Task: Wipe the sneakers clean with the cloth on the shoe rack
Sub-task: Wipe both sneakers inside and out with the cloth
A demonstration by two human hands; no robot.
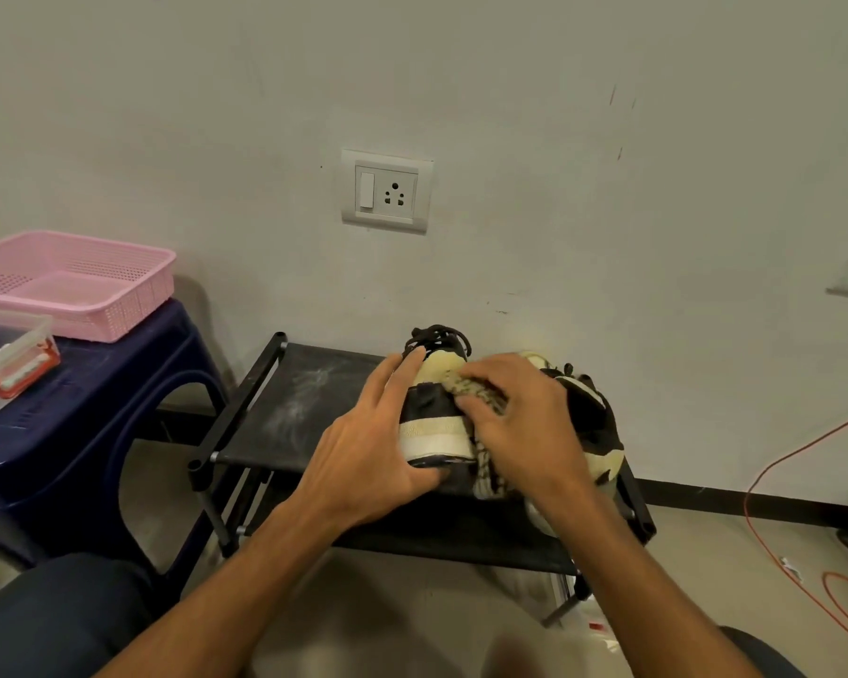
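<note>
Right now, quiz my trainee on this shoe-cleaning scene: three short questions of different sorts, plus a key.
1. True or false: the pink basket sits on the blue stool.
2. Which hand presses the cloth against the sneaker?
3. How many sneakers are on the shoe rack: A one, B two, C three?
Key: 1 true; 2 the right hand; 3 B.

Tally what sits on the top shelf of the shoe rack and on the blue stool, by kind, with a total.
Sneakers: 2
Cloth: 1
Pink basket: 1
Clear plastic box: 1
Total: 5
</note>
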